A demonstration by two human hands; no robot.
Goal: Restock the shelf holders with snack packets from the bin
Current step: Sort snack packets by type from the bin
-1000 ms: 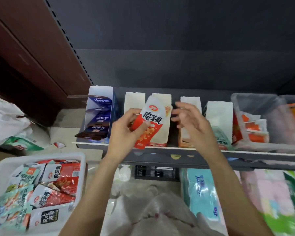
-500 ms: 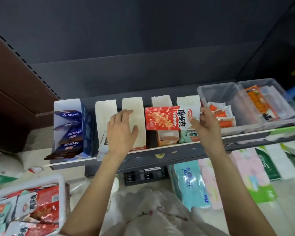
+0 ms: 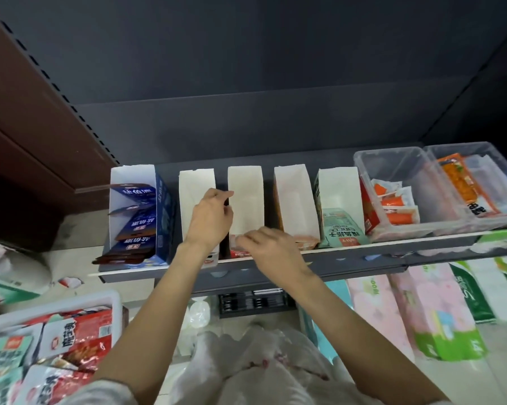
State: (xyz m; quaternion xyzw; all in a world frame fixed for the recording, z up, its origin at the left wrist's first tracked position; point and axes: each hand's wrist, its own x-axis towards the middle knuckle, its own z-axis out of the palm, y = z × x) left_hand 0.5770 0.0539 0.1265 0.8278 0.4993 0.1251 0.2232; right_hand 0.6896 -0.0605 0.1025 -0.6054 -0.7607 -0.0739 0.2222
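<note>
While the left hand [image 3: 210, 220] pinches the third cardboard holder's [image 3: 246, 200] wall | right hand [image 3: 271, 247] (fingers loosely curled) touches the red packet [image 3: 237, 249] inside.

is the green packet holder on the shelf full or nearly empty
Nearly empty. The holder shows bare white inner wall down most of its depth, with green packets only at its front, low end.

White holders [image 3: 245, 200]; blue box [image 3: 163, 217]; red-white packets [image 3: 79, 331]; pink packs [image 3: 372, 311].
</note>
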